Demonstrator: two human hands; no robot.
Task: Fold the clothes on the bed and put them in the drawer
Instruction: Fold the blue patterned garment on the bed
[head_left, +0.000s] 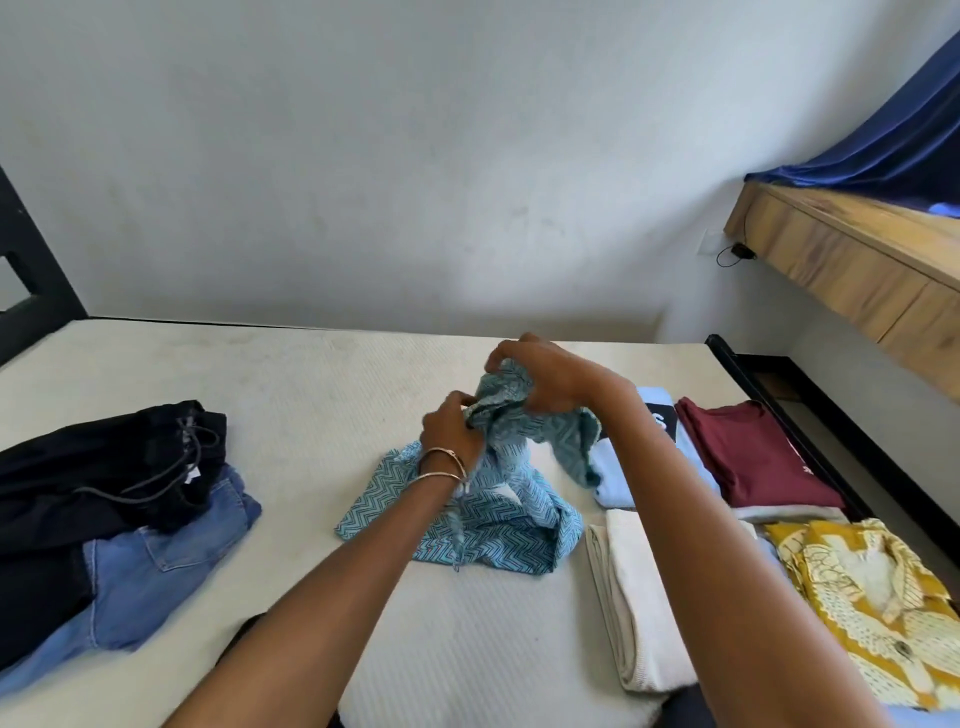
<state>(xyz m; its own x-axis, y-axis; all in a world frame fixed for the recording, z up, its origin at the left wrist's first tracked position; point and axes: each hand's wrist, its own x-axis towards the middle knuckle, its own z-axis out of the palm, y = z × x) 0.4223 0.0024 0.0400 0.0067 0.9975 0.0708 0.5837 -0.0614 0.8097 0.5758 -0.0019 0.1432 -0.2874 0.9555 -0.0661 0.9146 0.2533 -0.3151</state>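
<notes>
A teal zigzag-patterned garment (488, 525) is bunched up in the middle of the white bed (311, 374), its upper part lifted, its lower part lying on the mattress. My left hand (451, 431), with two bangles on the wrist, grips a fold of the cloth. My right hand (540, 379) grips the top of the bunch a little higher and further back. On the right lie folded clothes: a maroon shirt (748, 452), a light blue top (618, 473), a cream piece (634, 603) and a yellow patterned garment (867, 597). No drawer is in view.
At the left of the bed lie dark drawstring trousers (104, 467) over blue jeans (156, 566), unfolded. A wooden ledge (852, 260) with a blue curtain (893, 150) runs along the right wall. A black bed frame (769, 395) edges the right side.
</notes>
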